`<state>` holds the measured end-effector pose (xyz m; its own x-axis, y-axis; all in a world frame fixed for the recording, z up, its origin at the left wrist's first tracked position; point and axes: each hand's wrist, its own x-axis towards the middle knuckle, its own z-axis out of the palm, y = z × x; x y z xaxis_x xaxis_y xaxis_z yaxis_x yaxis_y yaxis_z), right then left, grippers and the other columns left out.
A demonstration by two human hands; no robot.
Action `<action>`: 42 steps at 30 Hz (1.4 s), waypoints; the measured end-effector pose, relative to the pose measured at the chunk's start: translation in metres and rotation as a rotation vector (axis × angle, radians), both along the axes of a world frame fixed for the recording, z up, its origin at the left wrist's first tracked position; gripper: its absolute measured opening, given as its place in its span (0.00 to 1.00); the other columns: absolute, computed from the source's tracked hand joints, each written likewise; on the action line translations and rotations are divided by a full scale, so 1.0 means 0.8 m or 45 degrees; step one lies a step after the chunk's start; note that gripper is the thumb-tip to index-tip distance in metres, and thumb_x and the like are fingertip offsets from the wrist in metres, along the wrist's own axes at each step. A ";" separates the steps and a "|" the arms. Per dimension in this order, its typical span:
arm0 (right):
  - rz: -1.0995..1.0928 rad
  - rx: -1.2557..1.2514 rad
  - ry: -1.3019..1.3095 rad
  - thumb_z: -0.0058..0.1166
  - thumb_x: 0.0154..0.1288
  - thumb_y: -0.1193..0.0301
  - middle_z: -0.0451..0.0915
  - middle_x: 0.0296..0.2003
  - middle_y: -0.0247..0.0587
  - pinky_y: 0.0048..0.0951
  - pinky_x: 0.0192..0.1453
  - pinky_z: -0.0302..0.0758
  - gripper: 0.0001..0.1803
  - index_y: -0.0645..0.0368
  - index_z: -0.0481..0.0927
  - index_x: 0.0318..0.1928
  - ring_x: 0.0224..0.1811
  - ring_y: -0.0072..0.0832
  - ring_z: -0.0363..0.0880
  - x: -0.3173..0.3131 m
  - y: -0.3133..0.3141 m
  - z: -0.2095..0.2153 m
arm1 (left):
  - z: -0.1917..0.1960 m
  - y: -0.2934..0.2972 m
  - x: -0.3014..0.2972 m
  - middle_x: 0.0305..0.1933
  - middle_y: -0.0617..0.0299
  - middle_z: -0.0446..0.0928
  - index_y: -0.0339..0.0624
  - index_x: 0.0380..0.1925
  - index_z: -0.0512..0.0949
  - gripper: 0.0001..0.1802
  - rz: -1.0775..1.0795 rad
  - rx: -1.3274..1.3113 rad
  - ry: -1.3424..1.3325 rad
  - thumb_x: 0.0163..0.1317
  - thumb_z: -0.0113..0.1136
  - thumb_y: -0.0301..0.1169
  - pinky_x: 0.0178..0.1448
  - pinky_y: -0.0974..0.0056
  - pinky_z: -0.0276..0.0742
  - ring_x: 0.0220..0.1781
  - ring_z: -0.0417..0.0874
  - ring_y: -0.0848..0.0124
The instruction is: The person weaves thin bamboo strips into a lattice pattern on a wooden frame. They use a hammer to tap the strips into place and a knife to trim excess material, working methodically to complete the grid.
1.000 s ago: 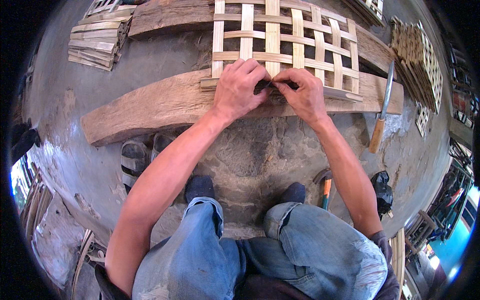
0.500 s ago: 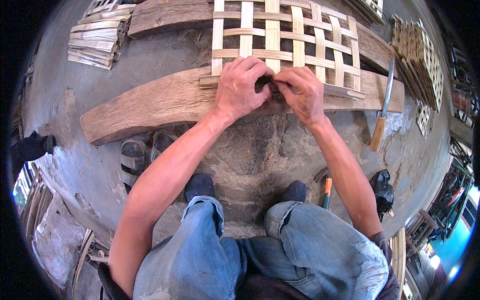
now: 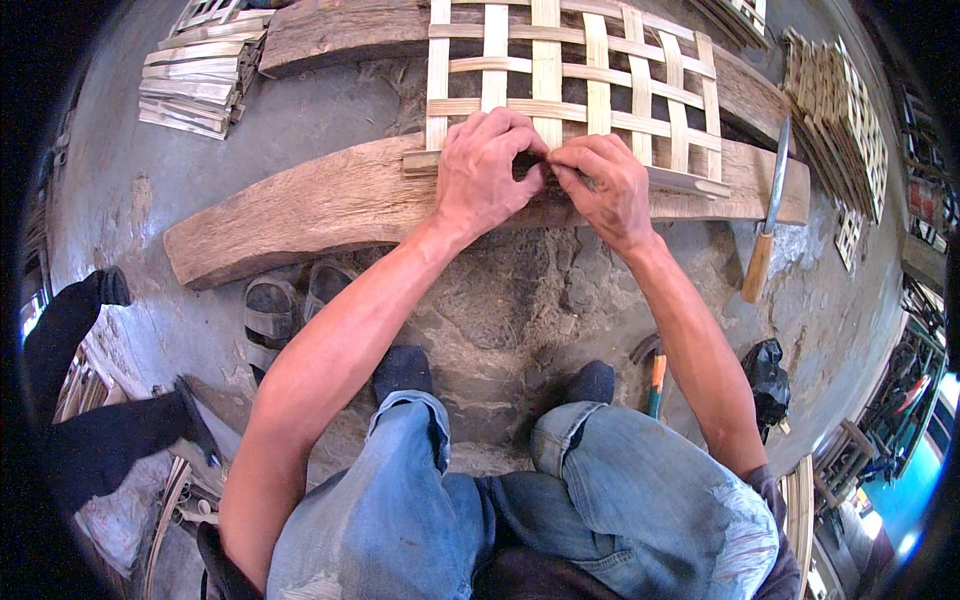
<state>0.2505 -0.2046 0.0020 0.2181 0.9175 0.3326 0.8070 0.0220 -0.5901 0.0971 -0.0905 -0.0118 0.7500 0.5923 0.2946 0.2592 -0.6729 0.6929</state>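
Observation:
A woven bamboo lattice panel [image 3: 545, 65] of pale strips lies across a thick wooden beam [image 3: 300, 205], with a split bamboo rail [image 3: 690, 182] along its near edge. Both hands meet at the middle of that rail. My left hand [image 3: 488, 165] is closed, its curled fingers over the panel edge and its thumb reaching toward the right fingertips. My right hand [image 3: 607, 185] is closed in a pinch, its fingertips almost touching the left ones. Whatever lies between the fingertips is hidden. Across the beam's right end rests a knife [image 3: 768, 220] with a wooden handle.
Farther off lies a second beam [image 3: 340, 38]. Lattice panels [image 3: 835, 125] are stacked at right, bamboo pieces [image 3: 195, 80] at far left. Sandals [image 3: 270, 308], a hammer [image 3: 655, 375] and a black plastic bag [image 3: 766, 380] lie near my feet. Another person's dark-clothed leg [image 3: 120, 445] is at left.
The other person's dark-clothed legs have come further into view at the left. My hands stay at nearly the same spot on the panel's near edge.

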 end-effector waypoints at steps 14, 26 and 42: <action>-0.166 -0.210 0.572 0.67 0.56 0.77 0.87 0.35 0.39 0.31 0.45 0.79 0.09 0.57 0.87 0.39 0.40 0.33 0.85 0.002 0.000 0.006 | 0.005 0.003 0.001 0.45 0.63 0.79 0.47 0.35 0.83 0.12 -0.020 -0.069 0.079 0.47 0.71 0.29 0.56 0.54 0.73 0.50 0.79 0.58; -0.100 -0.138 0.426 0.65 0.58 0.80 0.86 0.37 0.37 0.28 0.47 0.79 0.07 0.61 0.86 0.38 0.41 0.27 0.84 0.006 -0.002 0.004 | 0.001 0.003 -0.002 0.43 0.67 0.79 0.50 0.37 0.81 0.14 -0.061 0.007 0.061 0.47 0.72 0.32 0.58 0.55 0.72 0.50 0.79 0.63; -0.301 -0.162 0.623 0.65 0.61 0.77 0.86 0.36 0.36 0.28 0.45 0.79 0.09 0.57 0.85 0.42 0.40 0.26 0.84 0.007 -0.003 0.014 | 0.005 0.006 -0.002 0.44 0.60 0.81 0.44 0.37 0.83 0.12 -0.076 -0.020 0.045 0.51 0.68 0.29 0.56 0.53 0.74 0.50 0.80 0.57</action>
